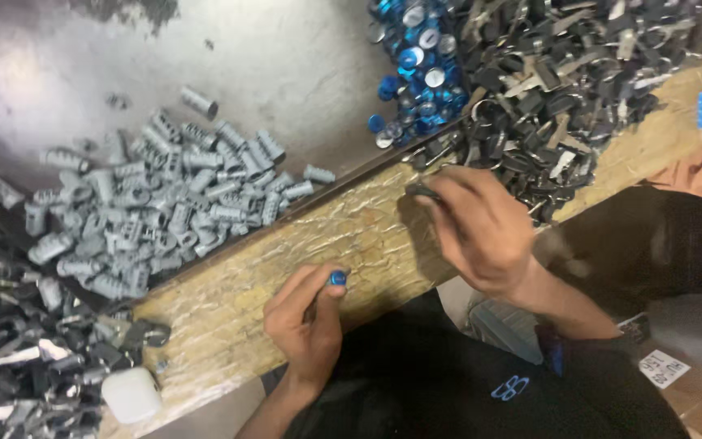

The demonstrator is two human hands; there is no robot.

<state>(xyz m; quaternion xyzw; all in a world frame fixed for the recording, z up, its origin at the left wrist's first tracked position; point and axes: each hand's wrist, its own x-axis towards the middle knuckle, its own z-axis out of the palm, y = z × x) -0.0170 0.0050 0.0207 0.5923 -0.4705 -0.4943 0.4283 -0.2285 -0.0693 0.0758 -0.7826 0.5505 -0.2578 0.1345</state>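
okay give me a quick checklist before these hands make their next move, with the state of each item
1. Left hand has a part: ok, a small blue cap sits at its fingertips.
2. Right hand has a part: ok, it pinches a dark key, though blurred.
3. Key supply within reach: ok, the pile of dark keys lies just beyond the right hand.
4. Blue cap supply: ok, a heap of blue caps sits beside the keys.
5. Grey cylinders on hand: ok, heaped on the metal tray.
6. Cap facing the right way: cannot tell.
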